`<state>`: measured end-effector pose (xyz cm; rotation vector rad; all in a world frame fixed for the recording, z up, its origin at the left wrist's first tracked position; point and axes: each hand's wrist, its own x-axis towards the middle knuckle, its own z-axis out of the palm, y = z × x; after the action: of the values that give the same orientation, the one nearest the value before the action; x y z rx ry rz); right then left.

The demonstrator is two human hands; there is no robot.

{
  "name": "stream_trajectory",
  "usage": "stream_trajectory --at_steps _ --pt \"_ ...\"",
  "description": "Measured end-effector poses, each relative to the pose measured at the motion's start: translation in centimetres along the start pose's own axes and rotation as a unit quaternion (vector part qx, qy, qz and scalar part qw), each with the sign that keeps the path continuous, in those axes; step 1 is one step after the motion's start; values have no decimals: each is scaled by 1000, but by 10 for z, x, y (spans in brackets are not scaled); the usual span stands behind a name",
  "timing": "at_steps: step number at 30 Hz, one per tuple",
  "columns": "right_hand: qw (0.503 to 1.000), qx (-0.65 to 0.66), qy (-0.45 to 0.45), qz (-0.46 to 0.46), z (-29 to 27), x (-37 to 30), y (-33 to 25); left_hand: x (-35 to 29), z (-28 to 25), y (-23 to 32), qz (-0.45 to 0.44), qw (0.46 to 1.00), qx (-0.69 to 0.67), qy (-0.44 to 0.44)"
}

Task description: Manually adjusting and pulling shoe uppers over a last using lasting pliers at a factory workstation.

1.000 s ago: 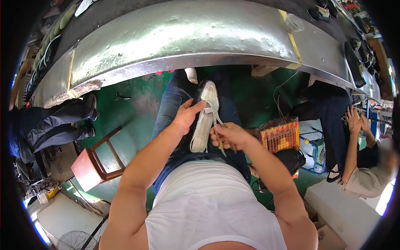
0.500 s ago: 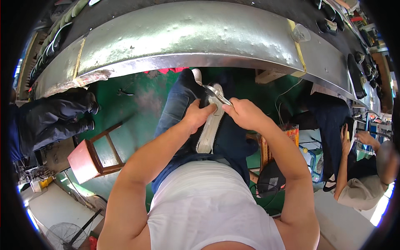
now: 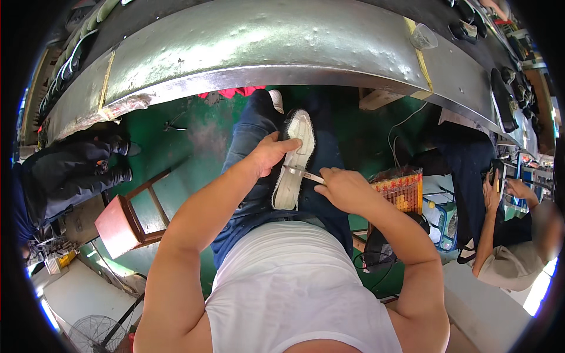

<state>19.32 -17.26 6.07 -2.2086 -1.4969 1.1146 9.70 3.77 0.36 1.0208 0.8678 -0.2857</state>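
A shoe (image 3: 288, 191) with a cream underside and a jagged, pale-edged rim lies bottom up along my thighs; dark material shows at its far left edge. My left hand (image 3: 275, 153) grips it at the left side, thumb pressed on the underside and the other fingers mostly hidden beneath. In my right hand (image 3: 347, 189) is a slim metal hand tool (image 3: 304, 173), its exact kind unclear. The tool's narrow tip reaches left across the middle of the underside, close to my left hand.
A metal-faced bench edge (image 3: 265, 79) runs across ahead of my knees. On the left stands a stool with a reddish seat (image 3: 118, 227), near another person's legs (image 3: 70, 176). To the right are a beaded seat cover (image 3: 400, 191), a black bag (image 3: 376, 250) and a seated co-worker (image 3: 512, 265).
My right hand has drawn the tool toward me, from the shoe's far end to its middle. The shoe has turned slightly, showing more of its underside; my left hand keeps its hold.
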Motion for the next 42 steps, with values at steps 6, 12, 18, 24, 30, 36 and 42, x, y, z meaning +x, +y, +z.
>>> stream_trajectory --at_steps 6,12,18,24,30,36,42 --pt "997 41 26 51 34 -17 26 -4 7 -23 75 995 65 20" --pt "998 16 -13 54 26 -21 14 -29 4 -49 156 987 -8 -29" --pt "996 -83 25 28 32 -38 -8 -19 14 -61 210 975 59 49" --pt "978 141 -128 83 29 -28 21 -30 0 -89 234 938 242 86" --pt "996 -90 17 -23 54 -55 -20 -43 7 -89 163 985 46 10" --pt "991 -18 -116 60 39 -51 -4 -53 4 -96 176 956 232 20" --pt "936 229 -231 134 11 -47 9 -54 -17 -133 204 957 199 -49"
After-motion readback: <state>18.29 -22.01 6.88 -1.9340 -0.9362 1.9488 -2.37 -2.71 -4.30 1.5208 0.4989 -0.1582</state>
